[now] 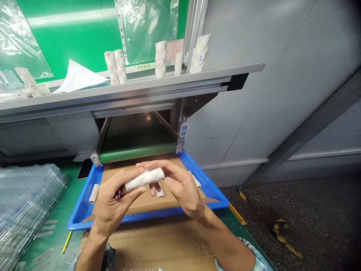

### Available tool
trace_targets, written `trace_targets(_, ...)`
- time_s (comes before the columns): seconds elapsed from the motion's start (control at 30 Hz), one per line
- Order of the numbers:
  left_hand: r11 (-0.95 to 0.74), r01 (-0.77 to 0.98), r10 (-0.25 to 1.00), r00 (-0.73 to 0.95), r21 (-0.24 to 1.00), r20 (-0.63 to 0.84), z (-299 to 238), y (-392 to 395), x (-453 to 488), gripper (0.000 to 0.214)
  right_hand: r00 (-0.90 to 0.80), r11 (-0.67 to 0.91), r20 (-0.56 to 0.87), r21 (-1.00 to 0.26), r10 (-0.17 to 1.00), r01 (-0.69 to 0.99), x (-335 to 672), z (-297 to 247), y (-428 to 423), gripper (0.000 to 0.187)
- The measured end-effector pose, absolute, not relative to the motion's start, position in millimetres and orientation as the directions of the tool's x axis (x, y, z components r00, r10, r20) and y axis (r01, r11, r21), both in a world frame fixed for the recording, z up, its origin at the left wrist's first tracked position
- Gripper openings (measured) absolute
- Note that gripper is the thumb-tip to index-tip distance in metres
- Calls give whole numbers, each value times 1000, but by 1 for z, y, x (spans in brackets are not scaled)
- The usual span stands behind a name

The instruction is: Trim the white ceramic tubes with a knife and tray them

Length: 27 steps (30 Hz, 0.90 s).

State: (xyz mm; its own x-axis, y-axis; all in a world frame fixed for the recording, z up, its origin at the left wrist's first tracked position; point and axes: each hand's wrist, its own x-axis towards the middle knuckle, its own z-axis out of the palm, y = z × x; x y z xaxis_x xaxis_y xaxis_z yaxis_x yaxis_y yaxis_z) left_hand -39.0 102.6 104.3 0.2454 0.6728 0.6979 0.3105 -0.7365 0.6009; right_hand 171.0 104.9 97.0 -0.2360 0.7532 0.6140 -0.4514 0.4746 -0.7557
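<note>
A: Where is the white tube (144, 179) in relation to the hands?

B: Raised over the blue tray (208, 194), lying crosswise between a worker's bare hands; its right end tilts a little higher than its left, and small holes show along the side.

A: And the grip itself?

B: The left hand (111, 195) pinches the left end, thumb beneath and forefinger above; the tube juts from that pinch toward the tray's right side; a small pink-and-dark item (117, 194) shows at the same palm, too small to identify.

A: The other hand?

B: The right hand (182, 188) curves around behind the tube, fingers reaching past its upper edge and one showing below; its thumb is just beside the right end; whether it presses there, I cannot tell.

A: What lies within the tray?

B: Brown cardboard (149, 205) lines it; one loose tube (94, 194) rests inside the left wall, a second piece (160, 191) lies near the middle, below the held one, and a third piece (196, 180) sits by the right wall, partly behind the right hand.

A: Around it?

B: A green conveyor belt (135, 137) meets the tray's far edge; clear plastic trays (31, 203) are stacked to its left; beyond and above it, a metal shelf (135, 92) carries more white tubes, several upright.
</note>
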Motion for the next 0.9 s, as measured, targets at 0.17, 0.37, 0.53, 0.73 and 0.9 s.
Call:
trace_targets(0.17,-735,323,673,235,597,702,105,103,-38,31,-235,470,609,-758,758,-453,170,98,104,27)
trace_targets(0.37,-736,315,672,241,599,700,107,102,-34,32,-229,438,578,-774,783,-457,170,95,105,22)
trace_targets(0.53,-729,319,680,243,605,691,105,102,-37,31,-222,451,614,-738,758,-502,168,92,107,27)
trace_targets(0.73,-716,325,694,233,618,681,102,102,-39,33,-225,447,599,-754,768,-482,167,96,103,25)
trace_targets(0.9,-730,337,677,236,594,697,105,101,-36,30,-211,449,602,-747,770,-490,166,96,103,21)
